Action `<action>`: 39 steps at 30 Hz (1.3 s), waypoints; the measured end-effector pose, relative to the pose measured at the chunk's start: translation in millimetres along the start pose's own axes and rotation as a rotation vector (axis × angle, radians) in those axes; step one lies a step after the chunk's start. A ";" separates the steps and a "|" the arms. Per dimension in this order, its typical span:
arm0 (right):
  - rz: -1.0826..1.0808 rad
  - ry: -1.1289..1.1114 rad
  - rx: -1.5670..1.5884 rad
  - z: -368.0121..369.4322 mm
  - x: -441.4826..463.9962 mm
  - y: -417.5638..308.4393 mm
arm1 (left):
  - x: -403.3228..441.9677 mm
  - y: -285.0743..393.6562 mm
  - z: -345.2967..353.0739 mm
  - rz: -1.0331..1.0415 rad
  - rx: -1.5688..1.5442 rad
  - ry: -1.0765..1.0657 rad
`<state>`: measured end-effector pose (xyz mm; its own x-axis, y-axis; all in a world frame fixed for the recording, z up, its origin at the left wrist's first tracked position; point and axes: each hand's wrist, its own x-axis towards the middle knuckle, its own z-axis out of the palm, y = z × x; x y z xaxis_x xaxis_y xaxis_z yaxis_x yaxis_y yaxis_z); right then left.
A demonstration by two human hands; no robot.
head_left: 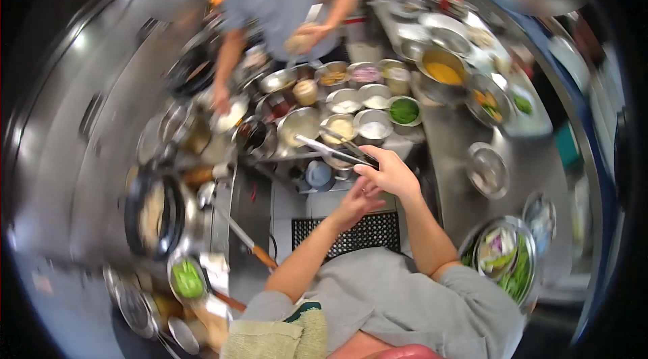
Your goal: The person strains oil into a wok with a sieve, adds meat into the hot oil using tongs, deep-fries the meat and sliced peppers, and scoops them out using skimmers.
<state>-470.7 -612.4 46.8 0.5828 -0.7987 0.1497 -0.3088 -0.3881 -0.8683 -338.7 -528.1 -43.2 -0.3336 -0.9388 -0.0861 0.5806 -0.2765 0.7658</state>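
My right hand [390,173] grips a pair of metal tongs [327,148] with dark handles. The tongs point away to the left, their two arms apart over the near edge of a cluster of metal bowls. Just below, my left hand [358,205] is held with fingers stretched out and nothing in it. Beyond the tongs sit a bowl of pale yellow food [339,129], a bowl of white food [373,126] and a bowl of chopped greens [404,110]. A bowl with a pale coating [298,126] lies near the tong tips.
Across the bowls, another person [287,8] holds a container and reaches toward a pan. A black pan [154,214] and a long-handled ladle [236,227] are at left. The right counter [449,176] bears a pot of orange liquid [443,74] and a vegetable bowl [520,271].
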 end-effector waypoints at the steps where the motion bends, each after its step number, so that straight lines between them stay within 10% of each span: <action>1: -0.192 0.071 -0.141 22.1 12.1 3.9 | -16.2 20.6 1.2 0.146 -0.047 0.057; 9: -0.652 -0.716 0.238 215.0 15.8 -84.5 | -188.8 47.3 -53.7 0.741 -0.169 0.899; 12: -0.263 -1.062 0.511 274.7 10.1 -82.3 | -289.3 46.9 -48.0 0.828 -0.188 1.178; 19: 0.211 -1.075 0.044 413.7 13.7 30.1 | -512.5 -26.8 -37.8 0.094 0.442 2.354; 20: -0.061 -0.922 -0.019 417.1 7.9 29.9 | -537.9 -42.5 -43.6 -0.020 0.680 2.467; 24: -0.201 -0.627 0.185 419.0 -7.0 -54.1 | -610.4 -25.4 -41.9 -0.205 0.689 2.542; 28: -0.292 -1.271 0.315 484.6 -47.2 -173.3 | -631.4 -3.5 -56.1 -0.323 0.689 2.513; 34: 0.547 -1.932 0.832 590.3 -202.3 -301.3 | -529.2 -25.3 -21.5 -0.097 1.145 2.658; 39: 0.962 -2.079 0.884 607.3 -254.1 -353.0 | -431.2 -28.2 -15.6 0.389 0.958 1.996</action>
<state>-53.2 6.8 28.1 0.3645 0.9097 -0.1991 -0.8842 0.2711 -0.3804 -199.6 -118.7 -37.7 0.9710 -0.0139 0.2388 -0.2119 -0.5130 0.8318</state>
